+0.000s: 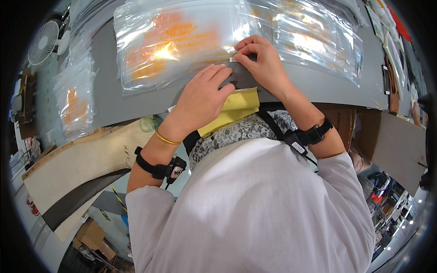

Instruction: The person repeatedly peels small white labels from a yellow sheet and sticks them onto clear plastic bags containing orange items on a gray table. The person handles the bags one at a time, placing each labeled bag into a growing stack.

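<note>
My left hand (200,98) lies flat, fingers together and stretched out, pressing down on the near edge of a clear plastic bag (175,43) with orange print; the fingertips touch the bag's lower edge where it meets the grey surface (318,84); my right hand (259,59) sits just beside it, thumb and forefinger pinched on a small pale strip (233,58) at the bag's edge, the other fingers curled over; the bag lies flat on the surface straight ahead of me, with more clear bags (309,36) overlapping it to the right; a yellow sheet (236,107) pokes out from under my left hand at the surface's near edge; a further heap of clear bags (75,98) lies to the left, well apart from my hands; a white fan (43,43) stands at the far left; each wrist carries a black strap, and the left also a gold bangle (166,139).
</note>
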Motion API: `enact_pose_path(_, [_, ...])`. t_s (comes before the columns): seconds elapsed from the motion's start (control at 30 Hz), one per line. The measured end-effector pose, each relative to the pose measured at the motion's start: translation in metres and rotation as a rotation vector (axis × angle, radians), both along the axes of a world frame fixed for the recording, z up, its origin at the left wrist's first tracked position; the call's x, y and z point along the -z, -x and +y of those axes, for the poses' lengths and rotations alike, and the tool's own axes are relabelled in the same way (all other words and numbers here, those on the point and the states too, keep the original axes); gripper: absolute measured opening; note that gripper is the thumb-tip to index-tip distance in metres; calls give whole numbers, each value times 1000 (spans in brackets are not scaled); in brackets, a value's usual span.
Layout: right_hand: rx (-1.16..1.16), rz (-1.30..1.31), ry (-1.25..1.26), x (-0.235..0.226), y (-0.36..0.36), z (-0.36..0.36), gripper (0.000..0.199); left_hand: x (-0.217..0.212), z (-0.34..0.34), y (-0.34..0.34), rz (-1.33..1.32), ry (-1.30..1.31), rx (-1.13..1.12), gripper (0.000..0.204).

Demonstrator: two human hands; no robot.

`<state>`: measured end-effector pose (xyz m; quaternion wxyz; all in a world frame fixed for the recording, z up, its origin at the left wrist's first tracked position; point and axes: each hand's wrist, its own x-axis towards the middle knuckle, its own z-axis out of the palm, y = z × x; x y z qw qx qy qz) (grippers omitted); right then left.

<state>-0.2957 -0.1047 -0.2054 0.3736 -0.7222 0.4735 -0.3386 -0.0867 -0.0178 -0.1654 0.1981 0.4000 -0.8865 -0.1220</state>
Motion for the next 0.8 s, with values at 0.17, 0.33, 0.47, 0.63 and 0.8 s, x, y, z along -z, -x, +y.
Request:
enact_pose_path(0.17, [12,85,144,-7,-5,9,13,-2,-2,2,-22,6,-23,12])
enact_pose_path(0.33, [-22,467,486,-26,0,11,22,0,-6,2,-41,28,1,13])
enact_pose_path(0.47, [4,705,528,-47,6,-27,31,2,-5,4,-14,40,0,14])
enact_pose_path(0.63, [7,410,901,-30,-41,-111,22,4,-1,8,32,14,-16,12])
enact_pose_path(0.8, [-160,483,386,-22,-75,-139,25,0,4,5,96,-4,-22,13])
